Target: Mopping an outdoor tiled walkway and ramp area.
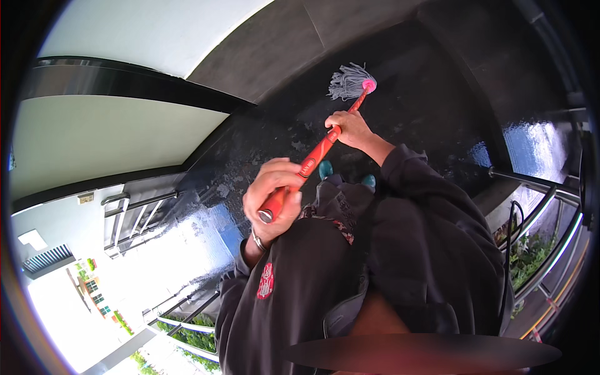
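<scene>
A string mop with a red handle (319, 153) slants from my body out over the dark floor. My left hand (273, 194) wraps around the handle near its top end, whose rounded tip shows between thumb and fingers. Farther down the same handle, my right hand (350, 130) has its fingers closed around it. Beyond that hand, a pink collar (369, 85) joins the handle to the grey string mop head (349, 83). The strands fan out leftward on the dark floor (412, 126). Teal shoe tips (325, 169) show below the handle.
A pale wall panel (117, 136) with dark trim rises on the left. Metal handrails (140, 208) stand beside it, and a metal railing (553, 192) with plants (532, 262) behind runs along the right. Bright reflections (201, 234) suggest a wet or glossy floor.
</scene>
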Available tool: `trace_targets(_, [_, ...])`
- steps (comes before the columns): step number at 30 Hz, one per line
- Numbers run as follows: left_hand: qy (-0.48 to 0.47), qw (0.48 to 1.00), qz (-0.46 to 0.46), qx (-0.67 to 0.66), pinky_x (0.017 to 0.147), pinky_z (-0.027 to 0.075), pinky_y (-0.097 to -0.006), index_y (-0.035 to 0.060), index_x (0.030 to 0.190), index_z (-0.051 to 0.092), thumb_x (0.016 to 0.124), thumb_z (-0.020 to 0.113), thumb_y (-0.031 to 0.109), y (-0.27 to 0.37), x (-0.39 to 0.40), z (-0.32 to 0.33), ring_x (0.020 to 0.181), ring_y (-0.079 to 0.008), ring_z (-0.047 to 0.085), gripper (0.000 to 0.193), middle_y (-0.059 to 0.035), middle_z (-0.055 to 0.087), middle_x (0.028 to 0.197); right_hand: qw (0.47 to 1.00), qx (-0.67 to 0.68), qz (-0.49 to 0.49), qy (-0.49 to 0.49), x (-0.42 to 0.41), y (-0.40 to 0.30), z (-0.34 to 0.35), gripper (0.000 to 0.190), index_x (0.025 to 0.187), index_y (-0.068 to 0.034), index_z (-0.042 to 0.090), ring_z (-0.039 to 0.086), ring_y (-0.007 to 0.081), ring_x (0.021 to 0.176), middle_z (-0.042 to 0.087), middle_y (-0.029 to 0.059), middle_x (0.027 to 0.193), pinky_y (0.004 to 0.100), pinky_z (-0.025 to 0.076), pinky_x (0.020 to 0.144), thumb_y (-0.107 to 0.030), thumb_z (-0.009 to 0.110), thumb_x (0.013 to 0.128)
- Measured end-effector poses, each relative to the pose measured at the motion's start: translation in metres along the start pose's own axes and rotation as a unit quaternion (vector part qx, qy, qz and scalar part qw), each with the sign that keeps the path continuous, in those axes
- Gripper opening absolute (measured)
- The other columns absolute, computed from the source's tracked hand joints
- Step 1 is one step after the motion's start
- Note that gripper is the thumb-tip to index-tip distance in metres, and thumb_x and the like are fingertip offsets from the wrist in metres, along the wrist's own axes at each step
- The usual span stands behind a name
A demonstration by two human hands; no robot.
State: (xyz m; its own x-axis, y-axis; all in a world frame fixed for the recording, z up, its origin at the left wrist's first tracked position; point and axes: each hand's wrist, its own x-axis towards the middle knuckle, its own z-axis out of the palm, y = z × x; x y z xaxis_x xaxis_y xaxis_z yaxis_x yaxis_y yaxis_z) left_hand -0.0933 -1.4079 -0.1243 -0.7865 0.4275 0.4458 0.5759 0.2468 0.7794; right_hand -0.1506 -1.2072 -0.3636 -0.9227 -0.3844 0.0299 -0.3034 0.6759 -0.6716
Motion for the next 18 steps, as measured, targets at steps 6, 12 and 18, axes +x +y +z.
trace_targets(6, [-0.192, 0.942, 0.033, -0.274, 0.086, 0.044, -0.0505, 0.002, 0.098, 0.057, 0.072, 0.071, 0.009, -0.021, -0.018, 0.022, 0.069, -0.023, 0.059, 0.031, -0.0074, 0.058, 0.072, 0.99, 0.141, -0.01, 0.024, -0.031, 0.016, 0.016, 0.014, 0.083, -0.013, 0.062, 0.06, 0.0275, 0.093, 0.064, 0.0039, 0.087, 0.0377, 0.048, 0.084, -0.013, 0.069, 0.071])
trace_targets(12, [-0.179, 0.95, 0.024, -0.255, 0.08, 0.045, -0.0487, 0.0013, 0.089, 0.059, 0.071, 0.07, 0.01, -0.021, -0.058, -0.03, 0.066, -0.0244, 0.057, 0.023, -0.0084, 0.058, 0.071, 0.992, 0.112, -0.036, -0.054, -0.015, -0.024, 0.054, 0.007, 0.078, -0.014, 0.062, 0.06, 0.0266, 0.091, 0.064, 0.0019, 0.081, 0.0378, 0.046, 0.084, -0.015, 0.067, 0.073])
trace_targets(18, [-0.156, 0.963, -0.022, -0.218, 0.074, 0.046, -0.0481, 0.0004, 0.085, 0.057, 0.076, 0.065, 0.016, -0.013, -0.113, -0.13, 0.064, -0.0266, 0.056, 0.02, -0.0094, 0.055, 0.066, 0.983, 0.156, -0.045, -0.085, 0.02, -0.119, 0.148, 0.008, 0.076, -0.018, 0.062, 0.057, 0.0236, 0.093, 0.061, -0.003, 0.079, 0.0432, 0.041, 0.085, -0.021, 0.069, 0.073])
